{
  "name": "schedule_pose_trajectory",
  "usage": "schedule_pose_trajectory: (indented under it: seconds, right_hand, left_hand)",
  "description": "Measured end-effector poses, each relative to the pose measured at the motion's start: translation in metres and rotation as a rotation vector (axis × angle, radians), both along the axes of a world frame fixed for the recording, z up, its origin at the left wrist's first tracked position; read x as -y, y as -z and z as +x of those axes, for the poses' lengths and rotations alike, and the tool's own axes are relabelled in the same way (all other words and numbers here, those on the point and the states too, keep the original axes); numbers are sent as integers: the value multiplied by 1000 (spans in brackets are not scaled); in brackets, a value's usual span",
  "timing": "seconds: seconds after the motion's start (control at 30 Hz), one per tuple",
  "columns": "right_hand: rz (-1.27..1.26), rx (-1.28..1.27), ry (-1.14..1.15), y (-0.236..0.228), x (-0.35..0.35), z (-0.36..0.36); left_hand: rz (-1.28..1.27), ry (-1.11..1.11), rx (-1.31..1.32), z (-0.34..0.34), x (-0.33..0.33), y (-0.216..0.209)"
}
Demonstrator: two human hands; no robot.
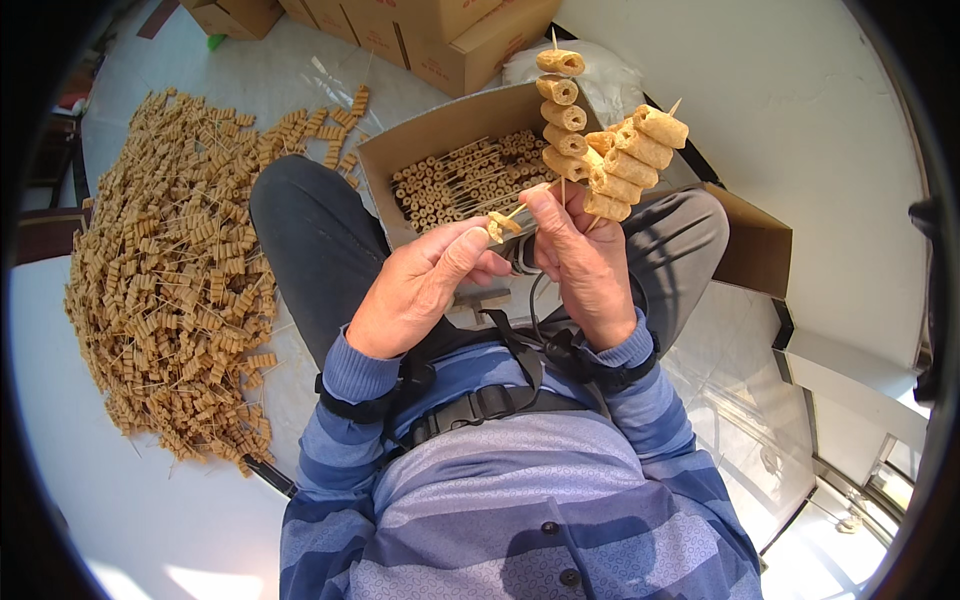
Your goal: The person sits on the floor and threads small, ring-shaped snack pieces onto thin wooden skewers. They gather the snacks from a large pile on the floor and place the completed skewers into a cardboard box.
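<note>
My right hand (588, 268) is closed around the lower ends of several thin wooden skewers. They carry hollow, golden-brown puffed rolls; one upright skewer of rolls (565, 116) stands beside a tilted, tightly packed bunch (636, 160). Between the thumb and finger of my left hand (415, 290) is a small golden piece of roll (499, 226). A thin stick reaches from that piece to my right fingertips. My hands are close together above my lap, just in front of an open cardboard box (405, 142) with rows of skewered rolls (470, 175) in it.
A large heap of skewered rolls (165, 280) lies on the pale floor to my left. Closed cardboard cartons (420, 45) and a white plastic bag (600, 80) stand beyond the box. My bent knees flank the box, and another brown carton (755, 240) sits beyond my right knee.
</note>
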State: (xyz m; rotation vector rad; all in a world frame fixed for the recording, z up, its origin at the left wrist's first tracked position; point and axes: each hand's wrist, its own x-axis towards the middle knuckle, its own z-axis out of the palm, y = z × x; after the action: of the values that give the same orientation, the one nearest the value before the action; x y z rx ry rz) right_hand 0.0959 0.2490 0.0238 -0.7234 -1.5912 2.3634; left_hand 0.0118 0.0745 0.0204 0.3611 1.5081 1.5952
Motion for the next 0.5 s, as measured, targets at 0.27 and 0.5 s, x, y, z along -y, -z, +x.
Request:
schedule_pose_trajectory:
  seconds: [0.27, 0.5]
  right_hand:
    - [-8, 49, -15, 3, 6, 1]
    - [-138, -5, 52, 7, 6, -3]
  left_hand:
    - [139, 18, 159, -5, -3, 8]
    - [-31, -155, -949, 14, -15, 9]
